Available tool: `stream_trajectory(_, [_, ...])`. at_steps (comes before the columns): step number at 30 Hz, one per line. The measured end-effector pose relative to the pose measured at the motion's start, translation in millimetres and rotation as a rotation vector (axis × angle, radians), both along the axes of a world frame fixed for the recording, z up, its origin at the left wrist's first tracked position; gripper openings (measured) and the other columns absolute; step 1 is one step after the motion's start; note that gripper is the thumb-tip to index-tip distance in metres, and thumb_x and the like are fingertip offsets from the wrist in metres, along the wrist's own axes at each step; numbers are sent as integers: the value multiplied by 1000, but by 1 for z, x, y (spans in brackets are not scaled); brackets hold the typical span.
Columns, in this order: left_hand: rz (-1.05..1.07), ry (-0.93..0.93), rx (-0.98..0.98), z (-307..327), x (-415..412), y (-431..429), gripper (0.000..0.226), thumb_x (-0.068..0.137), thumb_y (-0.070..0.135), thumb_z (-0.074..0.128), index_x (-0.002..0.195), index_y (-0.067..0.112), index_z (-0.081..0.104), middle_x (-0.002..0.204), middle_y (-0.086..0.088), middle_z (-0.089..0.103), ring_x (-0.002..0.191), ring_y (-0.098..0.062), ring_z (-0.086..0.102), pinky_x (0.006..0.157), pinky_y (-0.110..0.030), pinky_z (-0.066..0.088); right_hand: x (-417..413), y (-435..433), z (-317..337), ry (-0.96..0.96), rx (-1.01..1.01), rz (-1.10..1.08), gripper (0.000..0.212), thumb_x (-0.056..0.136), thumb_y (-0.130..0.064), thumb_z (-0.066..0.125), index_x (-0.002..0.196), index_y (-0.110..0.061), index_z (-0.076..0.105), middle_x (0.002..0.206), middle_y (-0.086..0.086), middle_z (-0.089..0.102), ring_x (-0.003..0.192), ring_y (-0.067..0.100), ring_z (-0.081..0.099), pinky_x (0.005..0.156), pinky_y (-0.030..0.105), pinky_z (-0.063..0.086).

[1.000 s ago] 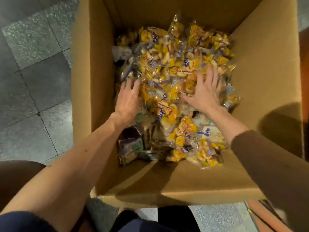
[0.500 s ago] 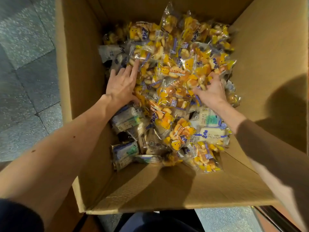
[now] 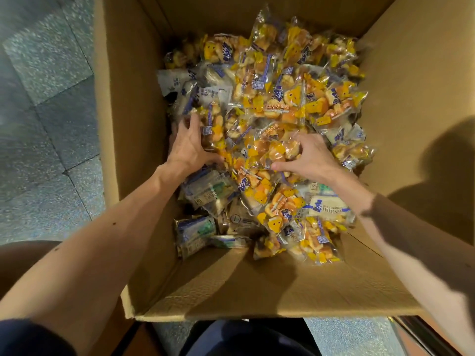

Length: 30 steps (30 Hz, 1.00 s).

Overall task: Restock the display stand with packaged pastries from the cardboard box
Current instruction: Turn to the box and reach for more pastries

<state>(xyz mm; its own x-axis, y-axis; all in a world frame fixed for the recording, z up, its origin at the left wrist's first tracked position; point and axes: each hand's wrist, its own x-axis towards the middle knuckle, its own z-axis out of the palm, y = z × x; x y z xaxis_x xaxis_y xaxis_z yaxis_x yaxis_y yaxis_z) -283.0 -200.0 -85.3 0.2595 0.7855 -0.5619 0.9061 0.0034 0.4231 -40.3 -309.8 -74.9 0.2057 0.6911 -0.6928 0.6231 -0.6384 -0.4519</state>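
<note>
A big open cardboard box (image 3: 133, 155) stands on the floor below me, heaped with clear packets of yellow-orange pastries (image 3: 290, 98). Paler white-and-blue packets (image 3: 325, 208) lie along the left side and near the front. Both my hands are deep in the pile. My left hand (image 3: 189, 147) has its fingers curled into the packets at the left of the heap. My right hand (image 3: 307, 156) curls its fingers over a bunch of yellow pastry packets (image 3: 277, 152) in the middle. The two hands close on the same clump from either side. The display stand is out of sight.
Grey speckled floor tiles (image 3: 48, 119) stretch to the left of the box. The box's front flap (image 3: 270, 286) folds out toward me. A dark metal edge (image 3: 421, 335) shows at the bottom right, and my legs (image 3: 246, 337) are just below the box.
Both hands have drawn back toward me and closer together. Their fingers went from flat on the heap to curled around a clump of packets.
</note>
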Motion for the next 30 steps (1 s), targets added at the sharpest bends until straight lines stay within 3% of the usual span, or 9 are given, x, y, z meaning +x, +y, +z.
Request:
stream_trajectory(6, [-1, -75, -59, 2, -2, -20, 92, 66, 37, 91, 132, 11, 32, 129, -16, 52, 118, -35, 50, 96, -48, 43, -12, -12, -7, -241, 111, 178, 78, 70, -55, 83, 128, -16, 48, 131, 8, 55, 130, 27, 35, 102, 43, 28])
stream_trajectory(9, [118, -155, -133, 3, -6, -33, 92, 66, 41, 90, 132, 14, 32, 128, -8, 58, 116, -29, 55, 101, -44, 45, -14, -12, -10, -334, 88, 220, 93, 66, -64, 80, 135, -16, 41, 127, 7, 58, 126, 27, 37, 96, 44, 29])
stream_trajectory(12, [359, -265, -238, 9, -9, -46, 92, 67, 32, 91, 136, 17, 33, 122, 4, 61, 110, -17, 60, 103, -38, 46, -15, -14, -5, -322, 36, 238, 109, 67, -63, 81, 148, -15, 27, 135, 15, 54, 135, 30, 33, 105, 47, 27])
stream_trajectory(15, [586, -334, -322, 14, -9, -57, 91, 66, 17, 91, 138, 18, 36, 105, 11, 63, 96, -7, 63, 91, -35, 55, -16, -17, 2, -223, -39, 160, 128, 68, -57, 85, 158, -19, 3, 147, 22, 44, 146, 33, 24, 114, 50, 21])
stream_trajectory(18, [704, -369, -424, 18, -10, -67, 101, 65, 10, 90, 146, 18, 30, 110, 5, 63, 104, -17, 63, 84, -33, 54, -13, -17, -1, -302, -65, 242, 113, 67, -65, 80, 154, -22, 24, 150, 16, 40, 144, 33, 23, 111, 51, 26])
stream_trajectory(22, [714, -356, -441, 21, -17, -80, 108, 62, 10, 92, 149, 18, 28, 122, -1, 63, 109, -19, 62, 98, -39, 51, -14, -19, 0, -391, 77, 388, 85, 64, -62, 83, 127, -14, 52, 146, 14, 33, 135, 31, 27, 110, 50, 27])
stream_trajectory(26, [718, -407, -398, 30, -22, -90, 98, 65, 5, 89, 144, 16, 33, 114, 2, 64, 93, -6, 63, 74, -22, 55, -17, -26, 4, -178, 50, 299, 77, 69, -42, 88, 124, -9, 45, 137, 14, 49, 126, 28, 43, 103, 42, 37])
stream_trajectory(28, [735, -440, -390, 35, -25, -95, 92, 68, 3, 87, 142, 16, 34, 106, 6, 64, 87, -2, 63, 58, -16, 54, -21, -29, 8, -206, 64, 259, 89, 67, -43, 89, 133, -11, 39, 131, 16, 52, 125, 30, 43, 106, 45, 34])
stream_trajectory(30, [740, -460, -378, 41, -29, -101, 90, 69, 1, 87, 141, 16, 35, 105, 6, 64, 88, -4, 65, 56, -19, 55, -27, -31, 13, -210, 5, 279, 107, 66, -46, 89, 147, -12, 28, 138, 18, 49, 132, 32, 39, 110, 48, 30])
